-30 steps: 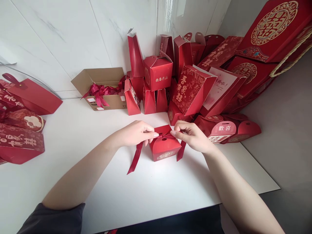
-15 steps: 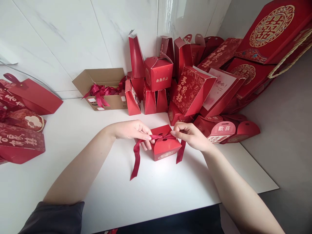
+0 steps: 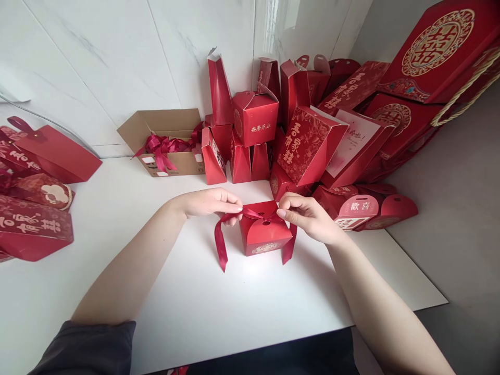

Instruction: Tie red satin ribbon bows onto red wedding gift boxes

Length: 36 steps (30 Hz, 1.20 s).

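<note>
A small red gift box with gold print on its front stands upright on the white table, its rounded top flaps folded over. Dark red ribbon runs across the top, knotted or crossed near the two holes, with a loose tail hanging on each side. My left hand pinches the ribbon between thumb and fingers, just left of the box. At the box's right top edge, my right hand pinches the other length of ribbon. The ribbon inside the right fingers is mostly hidden.
An open cardboard box holding red ribbons stands at the back wall. Stacked red gift boxes fill the back and right. More red boxes and bags lie at the left. The table's front edge runs near my body.
My left hand has moved slightly up, lifting the ribbon, and its left tail hangs higher and has swung right. The box has turned a little. My right hand has barely moved.
</note>
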Each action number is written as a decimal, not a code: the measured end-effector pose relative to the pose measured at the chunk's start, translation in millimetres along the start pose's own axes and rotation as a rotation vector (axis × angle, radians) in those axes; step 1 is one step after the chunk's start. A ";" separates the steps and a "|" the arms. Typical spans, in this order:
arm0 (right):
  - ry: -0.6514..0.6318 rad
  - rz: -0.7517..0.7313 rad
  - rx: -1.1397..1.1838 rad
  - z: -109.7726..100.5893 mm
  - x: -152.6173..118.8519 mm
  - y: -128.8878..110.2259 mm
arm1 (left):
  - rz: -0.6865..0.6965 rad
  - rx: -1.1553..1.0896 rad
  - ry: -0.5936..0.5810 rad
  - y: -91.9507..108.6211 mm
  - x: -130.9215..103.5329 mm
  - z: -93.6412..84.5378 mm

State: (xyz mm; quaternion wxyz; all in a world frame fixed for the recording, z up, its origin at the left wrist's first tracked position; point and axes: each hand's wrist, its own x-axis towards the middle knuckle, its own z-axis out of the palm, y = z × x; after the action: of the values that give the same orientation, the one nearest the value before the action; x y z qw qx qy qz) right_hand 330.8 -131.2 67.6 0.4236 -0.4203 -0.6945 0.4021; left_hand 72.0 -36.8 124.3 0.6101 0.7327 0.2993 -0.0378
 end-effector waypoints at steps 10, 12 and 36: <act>0.042 0.043 -0.034 5.1 0.4 -0.5 | -0.027 0.250 0.430 6.3 12.1 41.0; 0.061 0.058 -0.012 4.8 1.0 0.3 | -0.010 0.243 0.424 6.9 11.6 42.6; 0.036 0.209 -0.086 -15.5 -1.9 6.4 | -0.085 0.023 0.295 11.7 10.9 44.2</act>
State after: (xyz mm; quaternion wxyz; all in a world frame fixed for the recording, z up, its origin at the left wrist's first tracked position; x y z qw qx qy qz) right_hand 347.3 -127.8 66.2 0.3731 -0.5154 -0.6559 0.4062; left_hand 100.3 -73.9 118.7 0.5491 0.7238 0.4158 0.0409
